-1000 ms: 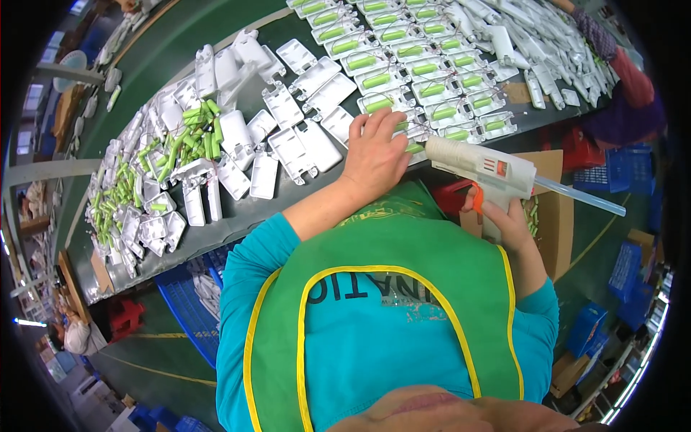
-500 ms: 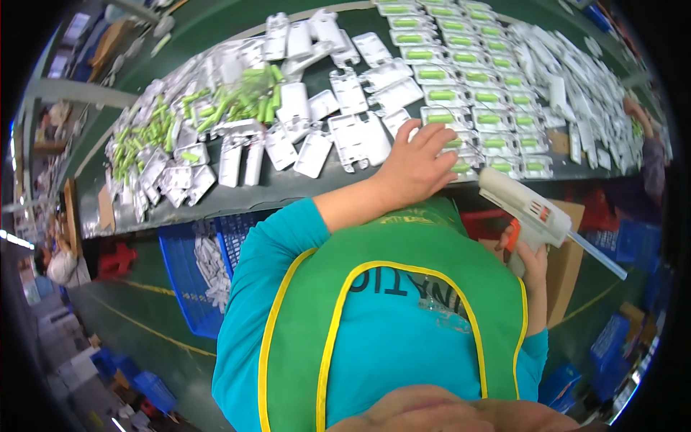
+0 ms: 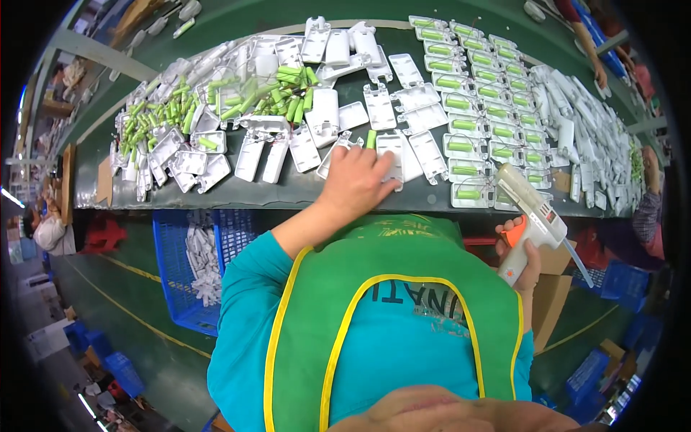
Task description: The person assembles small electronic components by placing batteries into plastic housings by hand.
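My left hand point(image 3: 355, 178) reaches over the near side of the bench with its fingers apart, touching the white plastic casings. One white casing point(image 3: 391, 153) lies by its thumb and forefinger, and another is partly hidden under the other fingers. A green battery cell point(image 3: 371, 139) stands out just beyond the fingertips. On the right, my right hand point(image 3: 531, 265) is closed around the grip of a white glue gun point(image 3: 536, 212) with an orange trigger, held at the bench's front edge. Its nozzle points up and away, beside columns of casings with green cells point(image 3: 461, 147).
Loose green cells point(image 3: 294, 93) and white casings heap up at the left of the dark bench point(image 3: 237, 193). White parts point(image 3: 576, 119) pile up at the right. A blue crate point(image 3: 188, 317) with white parts stands below, and a cardboard box point(image 3: 551, 302) at right. Another person's hand point(image 3: 651, 160) shows far right.
My left hand has moved left from the columns of filled casings to the loose casings. The glue gun in my right hand has turned more upright and shifted slightly left.
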Action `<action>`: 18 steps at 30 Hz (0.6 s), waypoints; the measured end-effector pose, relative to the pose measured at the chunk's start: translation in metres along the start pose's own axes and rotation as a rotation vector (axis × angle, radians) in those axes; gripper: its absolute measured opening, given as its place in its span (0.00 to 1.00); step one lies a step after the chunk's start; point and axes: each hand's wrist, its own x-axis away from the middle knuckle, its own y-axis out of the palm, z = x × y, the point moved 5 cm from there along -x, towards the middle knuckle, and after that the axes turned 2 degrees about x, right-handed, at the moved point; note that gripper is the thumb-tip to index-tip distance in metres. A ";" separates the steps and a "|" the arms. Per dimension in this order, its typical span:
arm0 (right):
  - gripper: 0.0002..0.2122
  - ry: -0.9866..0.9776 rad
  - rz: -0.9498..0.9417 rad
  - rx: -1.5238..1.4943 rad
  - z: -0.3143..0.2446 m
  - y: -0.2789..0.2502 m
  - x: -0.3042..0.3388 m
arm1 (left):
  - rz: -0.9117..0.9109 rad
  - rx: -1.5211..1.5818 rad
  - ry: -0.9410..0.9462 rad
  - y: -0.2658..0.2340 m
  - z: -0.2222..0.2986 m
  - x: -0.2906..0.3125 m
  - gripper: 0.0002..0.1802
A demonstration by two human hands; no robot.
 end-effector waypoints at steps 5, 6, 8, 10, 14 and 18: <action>0.22 -0.017 0.000 -0.004 0.003 0.006 -0.004 | 0.057 0.212 0.034 0.003 -0.002 0.005 0.20; 0.22 -0.016 -0.002 -0.009 0.004 0.006 -0.004 | 0.087 0.196 0.029 0.000 -0.009 0.006 0.19; 0.22 -0.017 0.000 -0.014 0.006 0.005 -0.004 | 0.167 0.127 0.018 -0.008 -0.024 0.005 0.16; 0.22 -0.028 0.020 -0.027 0.007 0.003 -0.004 | 0.122 0.050 -0.049 -0.014 -0.036 -0.002 0.14; 0.22 -0.045 0.024 -0.065 0.008 0.007 -0.012 | 0.031 -0.020 -0.089 -0.006 -0.041 -0.018 0.16; 0.22 0.002 0.025 -0.081 0.010 0.019 -0.023 | -0.070 -0.110 -0.153 0.000 -0.052 -0.032 0.14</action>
